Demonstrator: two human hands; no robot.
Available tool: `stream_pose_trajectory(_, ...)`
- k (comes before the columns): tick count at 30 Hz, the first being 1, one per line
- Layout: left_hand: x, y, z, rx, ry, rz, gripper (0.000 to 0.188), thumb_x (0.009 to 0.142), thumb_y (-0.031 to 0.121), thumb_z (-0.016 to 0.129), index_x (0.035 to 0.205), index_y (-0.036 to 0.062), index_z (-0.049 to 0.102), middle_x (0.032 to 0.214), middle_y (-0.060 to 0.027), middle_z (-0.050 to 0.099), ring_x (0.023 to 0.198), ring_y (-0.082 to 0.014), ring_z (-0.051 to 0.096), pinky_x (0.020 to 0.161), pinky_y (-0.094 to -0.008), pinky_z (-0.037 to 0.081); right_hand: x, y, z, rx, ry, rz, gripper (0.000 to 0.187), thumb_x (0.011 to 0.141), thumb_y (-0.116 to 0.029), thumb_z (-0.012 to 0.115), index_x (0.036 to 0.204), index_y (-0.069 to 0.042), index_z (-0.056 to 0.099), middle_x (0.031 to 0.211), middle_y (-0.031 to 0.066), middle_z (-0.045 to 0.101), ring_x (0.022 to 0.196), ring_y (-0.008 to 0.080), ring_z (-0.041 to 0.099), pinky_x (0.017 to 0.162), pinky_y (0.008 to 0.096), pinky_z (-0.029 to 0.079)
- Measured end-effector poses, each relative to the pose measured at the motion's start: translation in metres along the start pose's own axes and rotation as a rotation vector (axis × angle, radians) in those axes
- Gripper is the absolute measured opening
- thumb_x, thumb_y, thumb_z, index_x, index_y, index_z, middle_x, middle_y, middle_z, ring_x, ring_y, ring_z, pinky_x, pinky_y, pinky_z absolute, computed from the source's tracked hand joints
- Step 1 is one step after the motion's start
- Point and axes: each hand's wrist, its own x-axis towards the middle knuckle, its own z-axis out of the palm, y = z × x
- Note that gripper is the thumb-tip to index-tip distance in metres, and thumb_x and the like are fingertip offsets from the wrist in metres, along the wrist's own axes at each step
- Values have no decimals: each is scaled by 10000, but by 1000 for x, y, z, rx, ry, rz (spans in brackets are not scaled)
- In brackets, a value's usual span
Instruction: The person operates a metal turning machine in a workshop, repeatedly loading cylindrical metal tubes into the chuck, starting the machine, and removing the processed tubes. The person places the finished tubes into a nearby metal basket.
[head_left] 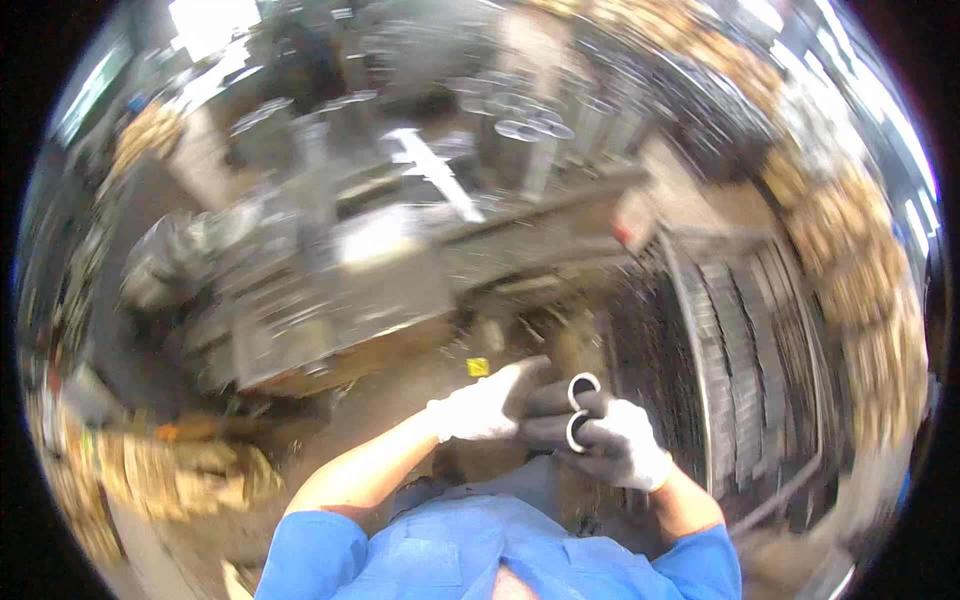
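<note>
Two short dark metal tubes (pixel 548 401) lie side by side in front of my body, their bright ring-shaped ends toward the right. Wrapped about their left ends is my left hand (pixel 488 404), in a white glove with dark fingers. My right hand (pixel 624 442), gloved the same way, grips them near the bright ends, its fingers over the rims. The tubes hide part of the left fingers. A caliper-like silver tool (pixel 435 175) rests on the bench ahead, out of reach of both hands. Motion smears much of the picture.
A metal-framed crate (pixel 700 350) holding rows of dark parts stands at the right. Several upright tubes (pixel 535 150) are on the far bench. Left of centre is a grey metal worktop (pixel 370 290). Brown stacked bundles (pixel 850 260) line the right; others (pixel 180 475) lie lower left.
</note>
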Motion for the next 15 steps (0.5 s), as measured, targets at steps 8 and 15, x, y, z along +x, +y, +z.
stream_pose_trajectory(8, -234, -104, -71, 236, 609, -217, 567, 826, 300, 872, 1326, 101, 696, 1228, -183, 751, 1132, -339, 733, 1010, -428, 569, 182, -91, 132, 212, -189, -418, 259, 826, -265, 891, 1007, -111, 788, 1192, 161, 746, 915, 392, 757, 727, 440, 624)
stream_pose_trajectory(15, -318, -97, -168, -72, 1316, -170, 377, 743, 71, 864, 1081, 15, 705, 922, -77, 762, 825, -182, 732, 770, -345, 604, 305, -87, 190, 148, -80, -516, 217, 797, -210, 845, 962, -116, 740, 1170, 165, 735, 954, 393, 739, 760, 473, 605)
